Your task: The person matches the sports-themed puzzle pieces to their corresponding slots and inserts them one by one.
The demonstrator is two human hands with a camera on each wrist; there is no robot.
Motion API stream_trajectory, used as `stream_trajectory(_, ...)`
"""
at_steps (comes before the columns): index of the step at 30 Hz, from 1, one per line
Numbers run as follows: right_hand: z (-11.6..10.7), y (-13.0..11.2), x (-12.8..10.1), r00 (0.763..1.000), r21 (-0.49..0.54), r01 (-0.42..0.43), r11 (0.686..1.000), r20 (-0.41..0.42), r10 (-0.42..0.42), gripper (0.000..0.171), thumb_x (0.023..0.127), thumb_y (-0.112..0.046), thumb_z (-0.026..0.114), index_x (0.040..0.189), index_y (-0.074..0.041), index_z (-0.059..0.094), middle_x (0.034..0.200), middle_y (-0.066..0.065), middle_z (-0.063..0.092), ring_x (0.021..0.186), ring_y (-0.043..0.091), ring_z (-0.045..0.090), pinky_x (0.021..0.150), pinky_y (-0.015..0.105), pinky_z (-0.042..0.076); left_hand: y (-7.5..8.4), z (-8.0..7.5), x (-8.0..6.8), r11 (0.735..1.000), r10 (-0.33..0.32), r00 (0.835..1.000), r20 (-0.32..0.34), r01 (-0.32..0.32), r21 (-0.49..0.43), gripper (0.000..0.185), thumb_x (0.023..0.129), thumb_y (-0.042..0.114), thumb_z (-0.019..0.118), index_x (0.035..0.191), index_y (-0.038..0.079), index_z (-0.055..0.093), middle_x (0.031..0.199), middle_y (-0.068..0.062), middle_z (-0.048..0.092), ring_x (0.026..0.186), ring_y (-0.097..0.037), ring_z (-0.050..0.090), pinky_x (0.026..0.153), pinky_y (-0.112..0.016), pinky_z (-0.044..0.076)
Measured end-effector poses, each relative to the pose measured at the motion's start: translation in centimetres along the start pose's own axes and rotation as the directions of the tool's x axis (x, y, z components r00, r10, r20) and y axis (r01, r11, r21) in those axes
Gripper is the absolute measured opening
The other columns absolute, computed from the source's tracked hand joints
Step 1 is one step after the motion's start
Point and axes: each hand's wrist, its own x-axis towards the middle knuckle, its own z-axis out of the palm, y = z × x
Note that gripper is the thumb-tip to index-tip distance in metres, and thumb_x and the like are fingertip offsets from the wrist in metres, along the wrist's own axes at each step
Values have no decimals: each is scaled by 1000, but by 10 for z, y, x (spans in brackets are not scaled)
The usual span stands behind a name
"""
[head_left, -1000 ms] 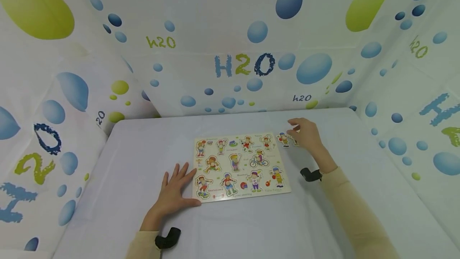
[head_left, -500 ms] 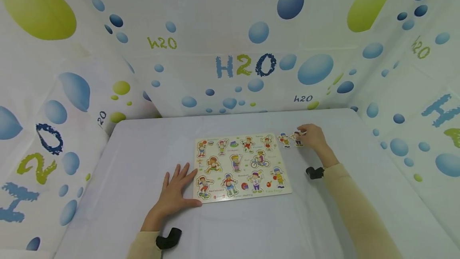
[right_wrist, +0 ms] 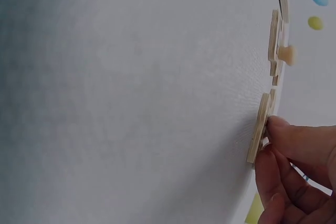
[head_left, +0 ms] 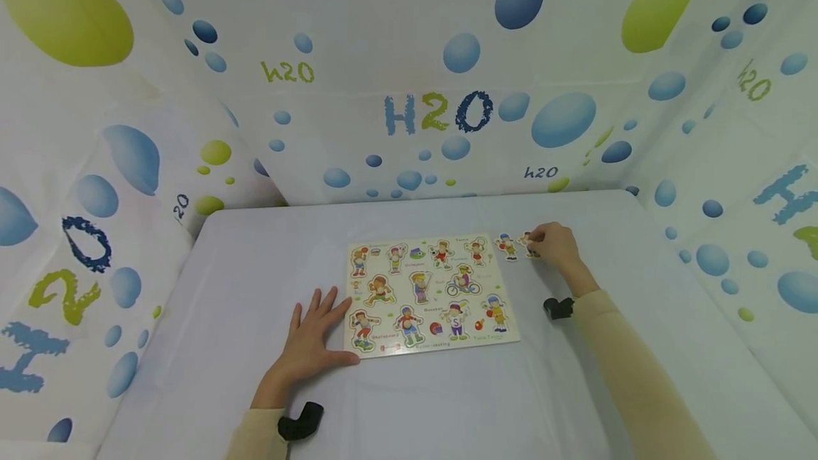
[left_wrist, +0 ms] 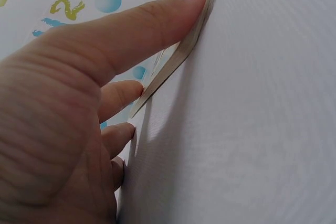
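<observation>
A wooden puzzle board (head_left: 428, 293) with cartoon sport figures lies flat on the white table (head_left: 255, 254). My left hand (head_left: 311, 343) rests flat beside the board's near left corner, thumb (left_wrist: 157, 17) against its edge (left_wrist: 181, 51). Two loose figure pieces lie right of the board's far corner. My right hand (head_left: 554, 245) pinches the right-hand piece (head_left: 527, 243), seen edge-on as piece (right_wrist: 258, 127) with fingertips (right_wrist: 278, 129) on it. The other piece (head_left: 508, 246) lies free beside it, its small peg (right_wrist: 286, 53) sticking out.
Sheets printed with blue and green bubbles and "H2O" wall the table at the back (head_left: 434, 112), left and right. Bare white tabletop stretches left of the board and in front of it. Black wrist mounts (head_left: 557, 307) sit on both sleeves.
My right hand drew back from a spread reach over the two loose pieces and its fingers closed on the right-hand piece. The left hand has not moved.
</observation>
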Motion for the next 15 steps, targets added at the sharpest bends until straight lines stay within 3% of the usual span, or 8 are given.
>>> stream_trajectory(15, 3, 0, 0, 999, 31, -41, 999, -5, 41, 17, 88, -11, 67, 97, 4, 71, 92, 18, 69, 82, 28, 60, 69, 36, 49, 0, 0, 0, 1000, -9, 1000, 3, 9, 8, 106, 58, 51, 88, 147, 12, 45, 160, -19, 25, 149, -46, 8, 117, -66, -5)
